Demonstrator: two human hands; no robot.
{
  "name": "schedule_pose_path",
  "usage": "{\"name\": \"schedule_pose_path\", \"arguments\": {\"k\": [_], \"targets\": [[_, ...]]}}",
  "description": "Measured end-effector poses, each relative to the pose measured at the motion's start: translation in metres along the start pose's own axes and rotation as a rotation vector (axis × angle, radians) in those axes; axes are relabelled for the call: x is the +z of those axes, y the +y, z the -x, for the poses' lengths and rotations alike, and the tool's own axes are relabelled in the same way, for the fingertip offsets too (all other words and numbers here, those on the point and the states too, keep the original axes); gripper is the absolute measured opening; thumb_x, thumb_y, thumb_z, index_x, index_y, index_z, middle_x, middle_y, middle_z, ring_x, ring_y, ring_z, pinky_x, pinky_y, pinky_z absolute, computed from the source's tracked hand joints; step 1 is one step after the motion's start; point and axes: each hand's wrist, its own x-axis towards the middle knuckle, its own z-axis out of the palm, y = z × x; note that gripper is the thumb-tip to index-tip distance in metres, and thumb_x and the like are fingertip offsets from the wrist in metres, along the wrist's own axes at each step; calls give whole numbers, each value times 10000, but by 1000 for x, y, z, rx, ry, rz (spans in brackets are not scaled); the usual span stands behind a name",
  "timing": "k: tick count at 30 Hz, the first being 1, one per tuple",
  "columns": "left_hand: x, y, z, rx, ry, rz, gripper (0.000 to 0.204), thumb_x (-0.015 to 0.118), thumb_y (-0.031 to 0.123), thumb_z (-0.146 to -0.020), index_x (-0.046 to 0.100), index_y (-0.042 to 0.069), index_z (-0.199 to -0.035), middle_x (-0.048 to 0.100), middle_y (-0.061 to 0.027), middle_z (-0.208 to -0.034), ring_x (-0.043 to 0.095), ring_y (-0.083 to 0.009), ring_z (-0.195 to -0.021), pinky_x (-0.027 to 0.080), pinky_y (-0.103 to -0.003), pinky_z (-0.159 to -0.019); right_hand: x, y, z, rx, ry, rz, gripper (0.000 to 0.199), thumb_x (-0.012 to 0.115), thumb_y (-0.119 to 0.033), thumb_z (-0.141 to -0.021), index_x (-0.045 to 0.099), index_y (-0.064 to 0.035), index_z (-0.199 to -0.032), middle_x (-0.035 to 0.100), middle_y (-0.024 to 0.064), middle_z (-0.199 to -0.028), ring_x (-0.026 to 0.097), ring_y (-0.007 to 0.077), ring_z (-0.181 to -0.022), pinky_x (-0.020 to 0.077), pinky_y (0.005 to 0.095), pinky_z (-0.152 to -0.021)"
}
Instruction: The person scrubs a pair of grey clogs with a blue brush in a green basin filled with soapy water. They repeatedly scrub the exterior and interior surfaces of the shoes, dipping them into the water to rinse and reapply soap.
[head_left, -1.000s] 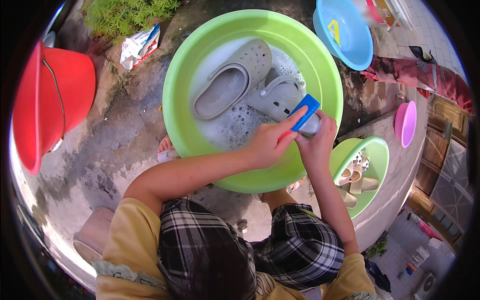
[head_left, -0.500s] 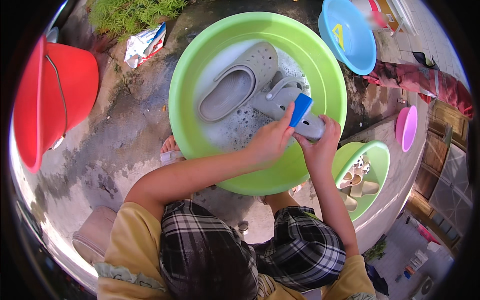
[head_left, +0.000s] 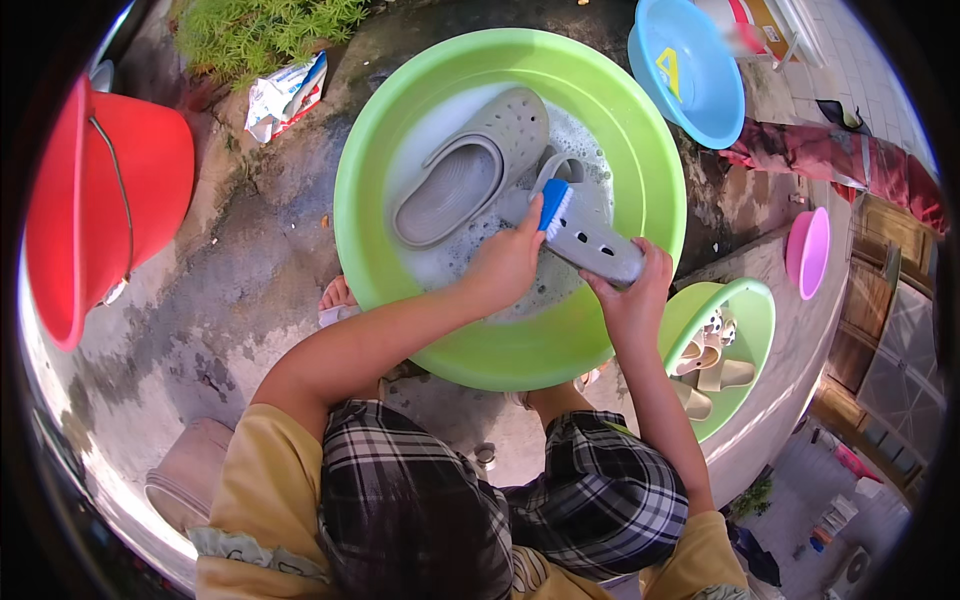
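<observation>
My left hand (head_left: 505,262) grips a blue scrub brush (head_left: 553,207), its white bristles against the side of a grey clog (head_left: 598,250). Around the toe end of that clog, my right hand (head_left: 634,287) is closed, holding it tilted over a big green basin (head_left: 540,365). The clog's heel end and strap reach back toward the suds. Another grey clog (head_left: 450,180) lies in the foamy water on the basin's left side, its opening facing up. My left fingertips are partly hidden behind the brush.
A red bucket (head_left: 150,180) stands at left and a light blue basin (head_left: 700,110) at upper right. Right of my right forearm, a smaller green tub (head_left: 757,335) holds several shoes. A pink basin (head_left: 808,253) lies farther right. My knees are close below the big basin.
The brush has moved left along the clog, from near its toe toward its strap, and its bristles now show. My right hand keeps its hold on the toe, with the clog's upper turned more into view.
</observation>
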Motion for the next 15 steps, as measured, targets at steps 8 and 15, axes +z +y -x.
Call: {"name": "schedule_pose_path", "arguments": {"k": [8,15], "targets": [[27,-1,12,347,189,-29,584,472,207,-1006,241,58,-1521,628,-253,-750,619,-431,-652,476,-508,-587,-2,-4,-6,16,-15,-2,782,891,-136,-596,467,7,-1238,490,219,-1200,469,397,-1143,407,470,-976],[25,33,30,629,142,128,608,462,206,-1001,213,7,-1519,636,-263,-770,623,-437,-680,476,-523,-641,8,6,-10,13,-91,70,755,907,-200,-597,495,-10,-1200,505,197,-1185,488,382,-1116,421,460,-967]]}}
